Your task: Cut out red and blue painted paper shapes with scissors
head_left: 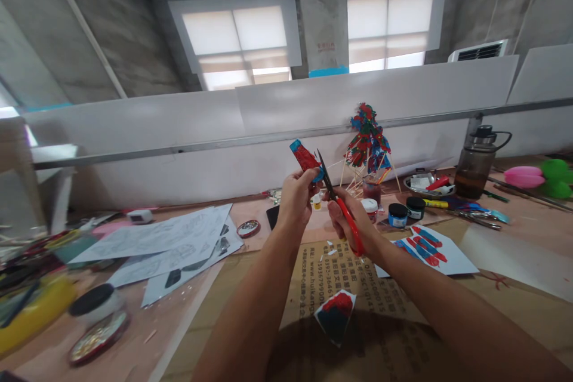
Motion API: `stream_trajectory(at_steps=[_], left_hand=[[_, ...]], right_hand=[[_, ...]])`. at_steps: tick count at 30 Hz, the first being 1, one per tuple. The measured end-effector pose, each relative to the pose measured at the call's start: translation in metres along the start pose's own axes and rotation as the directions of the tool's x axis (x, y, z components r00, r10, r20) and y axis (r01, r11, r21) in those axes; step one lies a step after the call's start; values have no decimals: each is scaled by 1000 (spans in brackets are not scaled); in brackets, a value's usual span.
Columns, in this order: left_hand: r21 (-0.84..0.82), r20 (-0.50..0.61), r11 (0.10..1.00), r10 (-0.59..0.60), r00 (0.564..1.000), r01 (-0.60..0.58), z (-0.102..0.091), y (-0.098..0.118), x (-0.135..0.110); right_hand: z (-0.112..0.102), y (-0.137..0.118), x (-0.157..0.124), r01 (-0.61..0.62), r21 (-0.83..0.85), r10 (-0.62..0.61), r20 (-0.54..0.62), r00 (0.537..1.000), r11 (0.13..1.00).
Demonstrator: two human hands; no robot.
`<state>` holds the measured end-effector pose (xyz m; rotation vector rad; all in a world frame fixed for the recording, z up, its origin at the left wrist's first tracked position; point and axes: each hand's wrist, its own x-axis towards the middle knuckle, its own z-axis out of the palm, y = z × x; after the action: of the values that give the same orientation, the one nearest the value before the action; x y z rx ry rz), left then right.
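My left hand (295, 198) pinches a small strip of painted paper (305, 157), red with blue ends, and holds it up in front of me. In my right hand (351, 218) is a pair of scissors (344, 212) with red handles and dark blades. The blades point up and away, right beside the paper's lower blue end; whether they touch it I cannot tell. Below, on the cardboard, lies a cut scrap of painted paper (335, 317) in red and dark blue. A few tiny white clippings are scattered near it.
White paper with red and blue paint (447, 256) lies to the right, near paint jars (397, 215). Behind stand painted cut-outs on sticks (367, 137) and a bottle (475, 164). Sketch sheets (179, 239), a lidded jar (96, 301) and a dish (99, 337) are at left.
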<state>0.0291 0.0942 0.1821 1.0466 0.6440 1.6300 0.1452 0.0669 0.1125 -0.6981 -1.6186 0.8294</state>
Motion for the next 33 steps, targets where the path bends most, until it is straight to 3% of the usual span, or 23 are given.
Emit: stream_trajectory(at_steps=[26,33], left_hand=[[34,-8,999,-38,999,39,-5,4,2],[35,-21,999,16,1000,-15,-7,2,5]], right_hand=[[-1,-2,-1,-38,-37,39,8,999,999],[0,-3,-1,-40,-41,41,15,999,998]])
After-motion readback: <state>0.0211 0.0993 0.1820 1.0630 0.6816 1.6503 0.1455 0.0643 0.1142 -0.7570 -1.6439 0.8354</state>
